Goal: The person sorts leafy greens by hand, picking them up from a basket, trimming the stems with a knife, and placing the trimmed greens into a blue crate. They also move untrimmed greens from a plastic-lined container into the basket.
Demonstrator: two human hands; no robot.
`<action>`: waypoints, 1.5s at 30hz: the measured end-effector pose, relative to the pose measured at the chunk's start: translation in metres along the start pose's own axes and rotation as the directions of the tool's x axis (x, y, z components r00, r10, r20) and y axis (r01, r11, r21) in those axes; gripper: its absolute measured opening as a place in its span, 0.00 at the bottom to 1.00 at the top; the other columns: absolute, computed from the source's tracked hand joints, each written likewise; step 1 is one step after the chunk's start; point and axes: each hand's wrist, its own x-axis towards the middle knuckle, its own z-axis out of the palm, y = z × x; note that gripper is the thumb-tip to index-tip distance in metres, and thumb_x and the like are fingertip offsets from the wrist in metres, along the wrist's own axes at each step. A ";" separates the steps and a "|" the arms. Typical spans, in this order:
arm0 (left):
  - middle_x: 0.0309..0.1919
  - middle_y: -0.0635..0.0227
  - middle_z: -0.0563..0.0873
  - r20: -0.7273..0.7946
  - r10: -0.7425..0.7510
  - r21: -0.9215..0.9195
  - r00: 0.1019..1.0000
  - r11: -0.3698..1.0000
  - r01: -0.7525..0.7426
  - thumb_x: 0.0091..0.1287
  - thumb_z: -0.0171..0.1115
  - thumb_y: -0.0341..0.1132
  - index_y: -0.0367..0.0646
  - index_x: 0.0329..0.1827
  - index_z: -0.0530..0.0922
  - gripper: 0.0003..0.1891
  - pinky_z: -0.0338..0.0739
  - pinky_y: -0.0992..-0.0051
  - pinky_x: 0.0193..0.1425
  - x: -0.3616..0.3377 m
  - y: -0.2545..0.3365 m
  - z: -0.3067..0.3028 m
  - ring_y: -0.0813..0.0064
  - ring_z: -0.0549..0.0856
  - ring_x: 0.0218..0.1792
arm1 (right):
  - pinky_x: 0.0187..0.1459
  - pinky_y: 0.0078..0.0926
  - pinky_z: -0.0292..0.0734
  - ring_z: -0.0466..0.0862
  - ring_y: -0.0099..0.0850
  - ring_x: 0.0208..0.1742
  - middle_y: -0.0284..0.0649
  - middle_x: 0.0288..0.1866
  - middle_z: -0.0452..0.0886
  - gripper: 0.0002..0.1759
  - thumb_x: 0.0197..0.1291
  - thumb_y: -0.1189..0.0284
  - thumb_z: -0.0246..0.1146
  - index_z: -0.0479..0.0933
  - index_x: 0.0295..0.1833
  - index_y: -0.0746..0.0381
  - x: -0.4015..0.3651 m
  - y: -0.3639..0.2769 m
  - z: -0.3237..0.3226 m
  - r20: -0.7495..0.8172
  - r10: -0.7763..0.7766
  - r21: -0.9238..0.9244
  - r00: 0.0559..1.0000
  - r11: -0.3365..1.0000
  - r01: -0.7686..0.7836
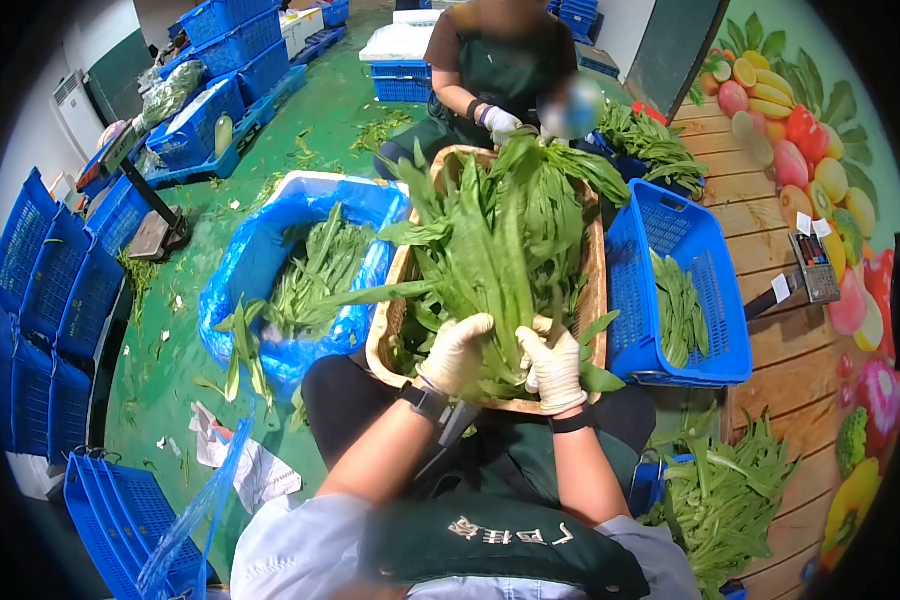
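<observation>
Over the wicker basket (388, 325) in your lap, seen from the head camera, you hold a bunch of long leafy greens (495, 240) by its stem end. The leaves fan away from you across the basket toward the far side, where a co-worker's gloved hand (500, 122) is at its own leaves.

The risk I see is the bunch coming apart. The stalks are many and unbound, and your grip takes only the near end, so outer leaves could slide out and drop past the basket's rim onto the green floor (170, 340), which already carries scraps. Squeezing harder would likely bruise or snap the soft stalks. The blue crate (670, 235) sits just right of the basket and the blue-lined tub (240, 270) just left — a leaf falling either way could mix with the greens lying there. The long tips reach close to the co-worker's side, so a swing could tangle with their leaves.

Your left hand (457, 352) is gloved, with its fingers curled round the stalks from the left and a watch at the wrist. Your right hand (553, 368) is gloved too and meets it from the right, fingers closed on the same stalks. Both forearms reach forward with the elbows bent — the wrists are close together, just above the basket's near rim.
</observation>
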 end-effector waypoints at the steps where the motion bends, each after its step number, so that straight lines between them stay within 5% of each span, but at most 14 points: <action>1: 0.46 0.61 0.86 -0.006 0.019 0.044 1.000 0.999 -0.019 0.62 0.61 0.30 0.32 0.51 0.80 0.15 0.77 0.66 0.59 0.000 0.002 0.001 0.67 0.85 0.46 | 0.18 0.13 0.65 0.70 0.12 0.20 0.29 0.33 0.78 0.15 0.59 0.78 0.67 0.77 0.52 0.64 -0.001 0.000 0.001 -0.044 -0.016 0.040 0.999 0.999 0.018; 4: 0.45 0.61 0.87 0.035 -0.146 0.074 0.989 0.987 0.143 0.62 0.60 0.31 0.33 0.49 0.81 0.15 0.76 0.64 0.60 -0.002 0.006 -0.005 0.67 0.85 0.48 | 0.21 0.13 0.68 0.71 0.13 0.23 0.27 0.32 0.76 0.24 0.59 0.76 0.69 0.72 0.61 0.64 -0.004 -0.018 -0.010 -0.167 -0.114 0.047 0.979 0.991 0.124; 9: 0.44 0.69 0.86 -0.038 -0.005 0.199 0.999 0.980 0.012 0.68 0.58 0.39 0.38 0.48 0.83 0.15 0.73 0.75 0.57 0.011 -0.009 -0.008 0.80 0.81 0.46 | 0.27 0.17 0.73 0.79 0.19 0.30 0.33 0.38 0.82 0.23 0.58 0.65 0.70 0.76 0.56 0.65 0.013 -0.029 -0.026 0.295 0.049 0.016 0.954 0.998 -0.056; 14: 0.73 0.47 0.59 0.096 0.404 0.752 0.910 0.569 -0.332 0.59 0.73 0.48 0.31 0.77 0.39 0.58 0.58 0.71 0.74 0.003 0.025 0.024 0.64 0.60 0.73 | 0.28 0.22 0.75 0.82 0.23 0.31 0.35 0.36 0.84 0.20 0.54 0.67 0.73 0.79 0.48 0.68 0.002 -0.055 0.000 0.078 0.113 -0.145 0.991 0.984 -0.101; 16: 0.65 0.52 0.72 0.035 0.418 0.918 0.908 0.345 -0.194 0.56 0.76 0.40 0.33 0.75 0.54 0.49 0.66 0.69 0.70 0.006 0.027 0.027 0.66 0.72 0.66 | 0.14 0.20 0.65 0.75 0.21 0.16 0.37 0.27 0.82 0.15 0.51 0.72 0.74 0.80 0.40 0.68 0.005 -0.044 0.036 0.002 -0.387 0.132 0.922 0.914 0.384; 20: 0.48 0.65 0.84 -0.037 0.248 0.508 0.968 0.838 -0.196 0.63 0.67 0.33 0.35 0.58 0.74 0.22 0.78 0.73 0.52 0.011 0.041 0.023 0.75 0.83 0.46 | 0.17 0.18 0.67 0.76 0.20 0.22 0.33 0.32 0.82 0.15 0.58 0.68 0.69 0.79 0.46 0.66 -0.004 -0.057 0.017 -0.082 0.060 0.026 0.995 0.998 -0.058; 24: 0.46 0.67 0.84 -0.001 0.217 0.261 0.976 0.942 -0.209 0.65 0.61 0.28 0.37 0.56 0.75 0.16 0.78 0.74 0.49 0.015 0.024 0.010 0.76 0.82 0.43 | 0.27 0.18 0.74 0.80 0.22 0.30 0.33 0.36 0.82 0.18 0.58 0.68 0.68 0.78 0.50 0.66 0.014 -0.035 0.000 -0.043 -0.094 0.061 0.995 0.993 0.097; 25: 0.45 0.68 0.84 -0.012 0.215 0.332 0.977 0.922 -0.199 0.64 0.61 0.28 0.37 0.55 0.76 0.16 0.77 0.75 0.48 0.012 0.020 0.010 0.77 0.82 0.42 | 0.52 0.23 0.74 0.79 0.24 0.50 0.36 0.49 0.82 0.20 0.59 0.75 0.67 0.76 0.57 0.66 0.015 -0.037 0.004 0.097 -0.144 0.089 0.985 0.987 0.135; 26: 0.45 0.68 0.84 -0.014 0.197 0.328 0.980 0.927 -0.182 0.64 0.61 0.28 0.37 0.55 0.76 0.16 0.77 0.75 0.48 0.010 0.018 0.010 0.77 0.82 0.42 | 0.53 0.23 0.74 0.79 0.25 0.48 0.36 0.50 0.81 0.23 0.57 0.75 0.70 0.75 0.58 0.67 0.022 -0.025 0.005 0.118 -0.269 -0.267 0.956 0.919 0.291; 29: 0.50 0.65 0.81 0.015 0.042 0.439 0.999 0.897 -0.044 0.57 0.62 0.26 0.36 0.59 0.73 0.24 0.72 0.70 0.59 0.006 0.027 0.009 0.71 0.79 0.52 | 0.45 0.22 0.77 0.81 0.24 0.43 0.34 0.43 0.83 0.22 0.55 0.74 0.71 0.76 0.55 0.67 0.019 -0.049 0.002 0.169 0.063 -0.208 0.984 0.978 -0.027; 30: 0.49 0.65 0.81 0.033 0.137 0.319 0.990 0.937 -0.140 0.56 0.63 0.27 0.37 0.57 0.74 0.22 0.73 0.69 0.58 0.002 0.026 0.018 0.71 0.80 0.50 | 0.45 0.24 0.76 0.80 0.24 0.41 0.35 0.40 0.85 0.13 0.57 0.73 0.69 0.81 0.47 0.67 0.015 -0.049 0.007 0.141 -0.035 0.136 0.989 0.991 0.016; 34: 0.45 0.66 0.84 0.015 0.153 0.245 0.988 0.957 -0.152 0.60 0.65 0.29 0.35 0.55 0.75 0.19 0.77 0.74 0.51 0.007 0.026 0.010 0.76 0.82 0.45 | 0.42 0.21 0.74 0.78 0.20 0.39 0.32 0.39 0.83 0.11 0.58 0.72 0.70 0.82 0.45 0.64 0.018 -0.039 -0.006 0.061 0.115 0.022 0.991 0.993 -0.117; 38: 0.52 0.63 0.81 -0.019 0.411 0.618 0.911 0.721 -0.312 0.64 0.67 0.31 0.33 0.61 0.69 0.25 0.74 0.74 0.58 0.020 0.005 0.019 0.75 0.79 0.52 | 0.43 0.21 0.74 0.78 0.20 0.38 0.29 0.38 0.83 0.12 0.58 0.69 0.70 0.82 0.45 0.62 0.013 -0.030 0.012 0.014 -0.151 -0.020 0.988 0.988 0.151; 45: 0.49 0.67 0.83 -0.058 0.264 0.444 0.963 0.871 -0.211 0.67 0.62 0.28 0.35 0.59 0.72 0.18 0.75 0.75 0.56 0.019 0.012 0.017 0.79 0.80 0.48 | 0.21 0.21 0.73 0.80 0.23 0.22 0.34 0.34 0.83 0.18 0.56 0.64 0.71 0.79 0.46 0.65 0.013 -0.036 -0.001 -0.042 0.068 0.186 0.997 0.981 -0.059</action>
